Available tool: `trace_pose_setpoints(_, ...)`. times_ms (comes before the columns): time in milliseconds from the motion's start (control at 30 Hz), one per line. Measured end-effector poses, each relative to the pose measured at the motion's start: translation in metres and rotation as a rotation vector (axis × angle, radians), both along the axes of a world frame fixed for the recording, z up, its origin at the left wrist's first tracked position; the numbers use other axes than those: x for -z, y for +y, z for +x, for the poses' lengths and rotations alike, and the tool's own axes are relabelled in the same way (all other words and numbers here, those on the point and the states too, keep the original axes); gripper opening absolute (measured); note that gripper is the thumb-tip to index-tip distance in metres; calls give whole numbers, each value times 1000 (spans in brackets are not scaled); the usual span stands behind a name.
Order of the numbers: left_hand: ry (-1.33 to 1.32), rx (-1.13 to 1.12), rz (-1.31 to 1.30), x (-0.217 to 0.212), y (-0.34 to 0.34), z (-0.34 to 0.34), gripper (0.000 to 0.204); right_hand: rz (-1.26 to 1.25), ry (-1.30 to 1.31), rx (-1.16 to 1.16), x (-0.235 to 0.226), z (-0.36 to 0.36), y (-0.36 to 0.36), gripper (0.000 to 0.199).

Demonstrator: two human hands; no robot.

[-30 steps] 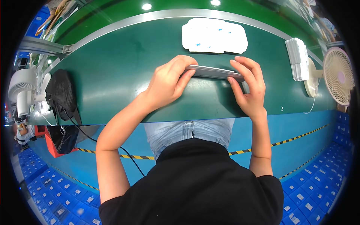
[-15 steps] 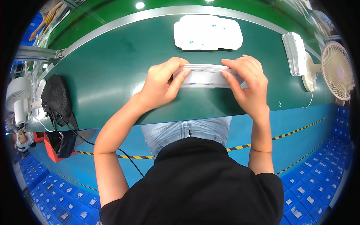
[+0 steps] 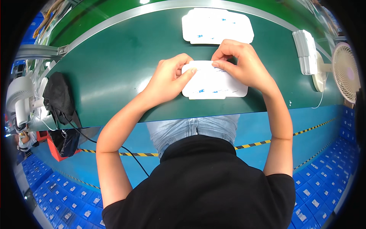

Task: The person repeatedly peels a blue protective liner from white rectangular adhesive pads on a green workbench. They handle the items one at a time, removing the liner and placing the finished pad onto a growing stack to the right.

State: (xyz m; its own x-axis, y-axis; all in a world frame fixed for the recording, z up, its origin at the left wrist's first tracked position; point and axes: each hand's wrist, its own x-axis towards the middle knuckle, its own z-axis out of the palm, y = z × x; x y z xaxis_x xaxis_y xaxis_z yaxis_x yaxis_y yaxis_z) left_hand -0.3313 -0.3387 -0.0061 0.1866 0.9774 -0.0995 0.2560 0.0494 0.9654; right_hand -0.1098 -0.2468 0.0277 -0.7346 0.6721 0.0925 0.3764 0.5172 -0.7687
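Observation:
A flat white sheet (image 3: 213,84) with rounded corners, tabbed edges and small blue print lies face up in front of me, low over the green tabletop or on it. Its left end is gripped by my left hand (image 3: 170,78), the thumb on top and the fingers curled at the far edge. My right hand (image 3: 241,64) pinches the far edge right of the middle between thumb and forefinger; whether it holds the whole sheet or just a top layer cannot be made out. Just beyond, a pile of similar white sheets (image 3: 217,26) lies on the table.
The green table (image 3: 114,89) has a metal rail (image 3: 126,17) along its far side. To the right stand a stack of white pieces (image 3: 305,53) and a fan (image 3: 345,72). On the left are another fan (image 3: 19,91) and a black mesh bag (image 3: 59,95).
The white sheet, earlier bowed and tilted up edge-on between both hands, now lies flat with its printed face showing. My right hand has moved inward along the far edge.

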Motion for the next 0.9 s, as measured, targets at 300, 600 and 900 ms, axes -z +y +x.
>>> trace_pose_setpoints(300, 376, 266, 562, -2, 34, -7, 8, 271, 112, -145, 32, -5, 0, 10)
trace_pose_setpoints(600, 497, 358, 925, 13, 36, -4, 15, 683, 134, -244, 46, 0, -6, 24)
trace_pose_setpoints(900, 638, 354, 1055, 8, 29, 2, 19, 860, -112, -57, 27, 6, -41, 23)
